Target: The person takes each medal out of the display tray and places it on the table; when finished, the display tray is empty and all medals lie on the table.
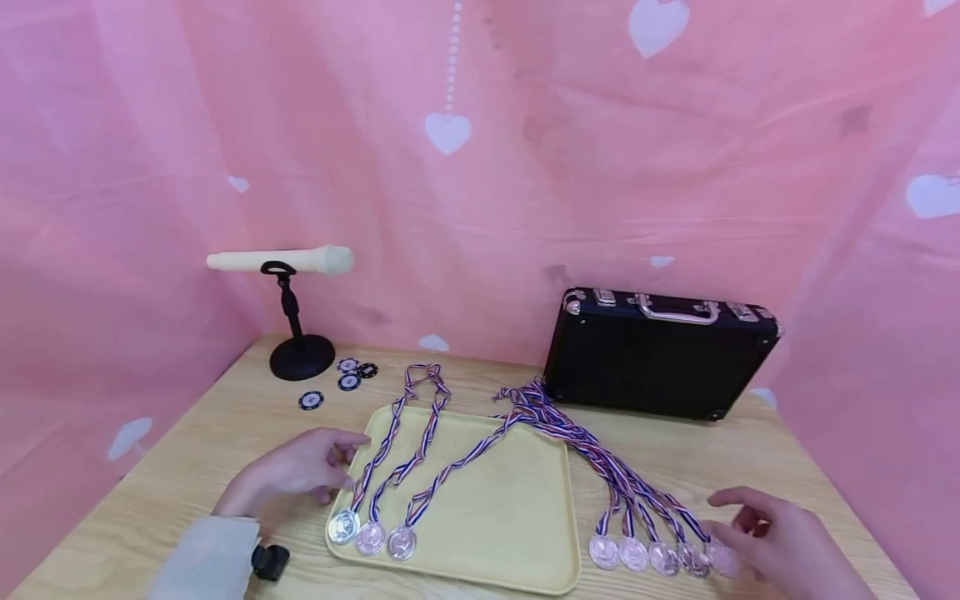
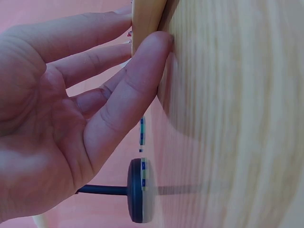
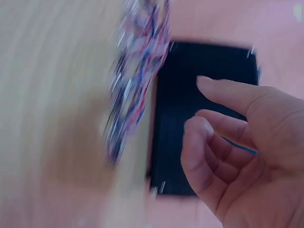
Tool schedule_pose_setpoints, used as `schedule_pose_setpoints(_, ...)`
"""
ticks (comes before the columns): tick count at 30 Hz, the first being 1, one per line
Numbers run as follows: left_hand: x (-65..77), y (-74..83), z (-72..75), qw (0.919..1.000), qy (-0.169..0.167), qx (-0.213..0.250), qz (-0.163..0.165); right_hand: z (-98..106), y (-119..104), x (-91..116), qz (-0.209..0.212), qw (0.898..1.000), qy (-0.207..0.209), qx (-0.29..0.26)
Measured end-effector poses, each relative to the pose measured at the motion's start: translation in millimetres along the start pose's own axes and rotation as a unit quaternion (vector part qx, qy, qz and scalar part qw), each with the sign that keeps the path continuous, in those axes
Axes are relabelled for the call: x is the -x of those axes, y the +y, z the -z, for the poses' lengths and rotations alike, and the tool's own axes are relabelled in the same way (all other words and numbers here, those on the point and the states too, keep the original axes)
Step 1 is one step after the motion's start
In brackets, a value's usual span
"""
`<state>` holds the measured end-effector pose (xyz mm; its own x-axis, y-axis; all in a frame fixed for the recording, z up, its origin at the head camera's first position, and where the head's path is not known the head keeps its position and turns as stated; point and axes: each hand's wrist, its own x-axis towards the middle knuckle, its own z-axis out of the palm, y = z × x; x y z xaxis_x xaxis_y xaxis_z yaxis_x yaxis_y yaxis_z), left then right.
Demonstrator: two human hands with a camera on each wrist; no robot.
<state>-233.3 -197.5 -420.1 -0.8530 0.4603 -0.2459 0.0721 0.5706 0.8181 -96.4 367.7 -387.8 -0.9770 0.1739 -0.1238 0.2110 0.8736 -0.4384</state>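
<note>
Where ribbons (image 1: 588, 443) twist, round medals (image 1: 371, 538), flat tray (image 1: 498, 508)

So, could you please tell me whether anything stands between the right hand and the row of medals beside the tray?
Nothing visible does: the right hand is nearest the rightmost medal, partly overlapping it in the head view. The black briefcase stands farther back, out of the way.

Mic (image 1: 288, 260) on blk stand (image 1: 302, 358), nr chips (image 1: 311, 400)
</note>
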Motion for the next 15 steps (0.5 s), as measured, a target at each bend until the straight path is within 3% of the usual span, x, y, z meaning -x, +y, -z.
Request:
schedule_pose_setpoints(4,-1.0,2.4,1.1,0.9999,0.007,-0.003,0.009,-12,-54,0,0.057,0.997,0.018,-0.058)
schedule_pose_setpoints(9,-0.9,4.5,1.6,1.0000,0.006,-0.004,0.000,-43,-122,-5,0.139,0.981,0.005,-0.133)
schedule_pose_setpoints(15,-1.1,2.4,-1.2,1.0000,0.009,0.002,0.003,-97,-187,-11,0.205,0.957,-0.087,-0.185)
